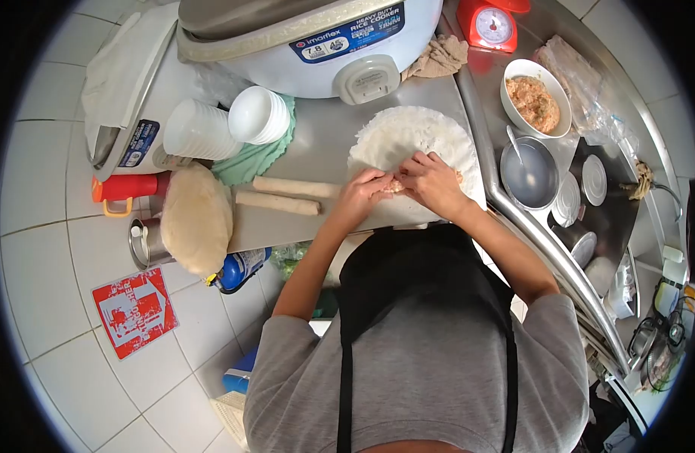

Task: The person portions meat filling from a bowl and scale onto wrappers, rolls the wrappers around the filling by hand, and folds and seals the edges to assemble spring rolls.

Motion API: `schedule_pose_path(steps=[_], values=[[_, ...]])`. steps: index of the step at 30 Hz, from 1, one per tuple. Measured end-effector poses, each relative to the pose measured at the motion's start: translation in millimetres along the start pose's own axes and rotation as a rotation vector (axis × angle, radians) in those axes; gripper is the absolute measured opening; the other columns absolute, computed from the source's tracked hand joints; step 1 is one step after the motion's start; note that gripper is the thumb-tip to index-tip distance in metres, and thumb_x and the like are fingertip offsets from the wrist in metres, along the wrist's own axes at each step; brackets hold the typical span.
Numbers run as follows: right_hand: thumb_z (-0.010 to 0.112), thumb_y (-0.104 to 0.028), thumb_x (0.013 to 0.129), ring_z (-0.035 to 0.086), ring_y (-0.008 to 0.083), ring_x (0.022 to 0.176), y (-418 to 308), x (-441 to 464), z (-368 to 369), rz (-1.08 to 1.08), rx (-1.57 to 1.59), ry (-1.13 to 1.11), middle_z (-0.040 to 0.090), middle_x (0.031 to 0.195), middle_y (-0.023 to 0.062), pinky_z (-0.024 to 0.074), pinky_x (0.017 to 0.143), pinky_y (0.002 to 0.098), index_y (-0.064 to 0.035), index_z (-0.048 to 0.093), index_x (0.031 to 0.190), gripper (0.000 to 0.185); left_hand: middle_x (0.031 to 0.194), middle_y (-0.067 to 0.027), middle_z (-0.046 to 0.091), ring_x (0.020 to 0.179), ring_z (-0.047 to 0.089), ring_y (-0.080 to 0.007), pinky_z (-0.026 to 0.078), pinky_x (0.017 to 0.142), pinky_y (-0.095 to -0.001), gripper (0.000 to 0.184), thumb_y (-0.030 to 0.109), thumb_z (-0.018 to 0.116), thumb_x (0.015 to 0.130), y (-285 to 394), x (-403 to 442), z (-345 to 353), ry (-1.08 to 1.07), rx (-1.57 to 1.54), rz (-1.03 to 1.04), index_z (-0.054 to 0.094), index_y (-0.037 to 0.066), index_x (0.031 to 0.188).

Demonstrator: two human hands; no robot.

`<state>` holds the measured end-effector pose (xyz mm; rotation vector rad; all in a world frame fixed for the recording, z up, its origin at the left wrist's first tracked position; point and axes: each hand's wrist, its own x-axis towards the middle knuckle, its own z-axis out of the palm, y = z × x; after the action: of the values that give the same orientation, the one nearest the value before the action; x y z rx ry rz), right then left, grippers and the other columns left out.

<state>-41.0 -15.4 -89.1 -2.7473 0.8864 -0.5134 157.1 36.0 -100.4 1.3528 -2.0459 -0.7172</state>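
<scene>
A stack of round white spring roll wrappers (412, 136) lies on the steel counter in front of me. Along its near edge, orange minced filling (393, 186) shows between my hands and again just right of them. My left hand (365, 191) has its fingers pinched at the left end of the filling, on the spring roll wrapper. The curled fingers of my right hand (434, 183) press on the same wrapper close beside; they hide part of the filling. Left of my left hand lie two long, thin rolled spring rolls (278, 202), side by side.
A white bowl of minced filling (533, 106), a metal bowl with a spoon (530, 177) and a red scale (492, 26) stand at right. A large rice cooker (317, 45) is behind. White cups (200, 130) and a bulging pale bag (197, 219) sit at left.
</scene>
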Motion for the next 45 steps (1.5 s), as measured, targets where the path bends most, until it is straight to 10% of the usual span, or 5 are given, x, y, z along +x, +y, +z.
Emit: schedule_pose_path(steps=[16,22,38,45], values=[[0.072,-0.029,0.069,0.05,0.0215,0.1,-9.4,9.7,-8.2,0.053,0.052,0.011,0.054,0.102,0.0054,0.0419,0.084,0.0332,-0.0042,0.061,0.111,0.05,0.098,-0.0112,0.06,0.088,0.059,-0.0228,0.047,0.076,-0.0322,0.036,0.013,0.071,0.077,38.9,-20.9,-3.2,0.302,-0.057,-0.445,0.064,0.002,0.11],[0.078,-0.027,0.064,0.053,0.0265,0.097,28.8,-28.9,-33.7,0.16,0.238,-0.004,0.057,0.102,0.0099,0.0445,0.083,0.0362,-0.0038,0.062,0.113,0.057,0.099,-0.0061,0.06,0.089,0.056,-0.0232,0.04,0.08,-0.036,0.042,0.024,0.075,0.068,20.6,17.3,20.6,0.074,0.141,0.051,0.067,0.006,0.106],[0.064,-0.021,0.085,0.053,0.0303,0.095,49.1,-56.0,-33.8,0.32,0.533,0.018,0.054,0.101,0.0144,0.0445,0.084,0.0382,-0.003,0.065,0.108,0.029,0.094,-0.0075,0.059,0.088,0.057,-0.023,0.042,0.077,-0.0349,0.033,0.024,0.068,0.079,43.8,52.5,32.5,-0.001,0.076,0.023,0.066,0.003,0.105],[0.07,-0.009,0.073,0.054,0.0293,0.094,52.2,-64.2,-35.7,0.189,0.321,0.032,0.055,0.099,0.012,0.0459,0.081,0.0365,-0.0016,0.064,0.107,0.035,0.098,-0.0062,0.058,0.092,0.054,-0.0233,0.043,0.079,-0.0358,0.035,0.025,0.066,0.079,50.8,52.9,57.6,-0.025,0.107,0.067,0.064,0.004,0.108]])
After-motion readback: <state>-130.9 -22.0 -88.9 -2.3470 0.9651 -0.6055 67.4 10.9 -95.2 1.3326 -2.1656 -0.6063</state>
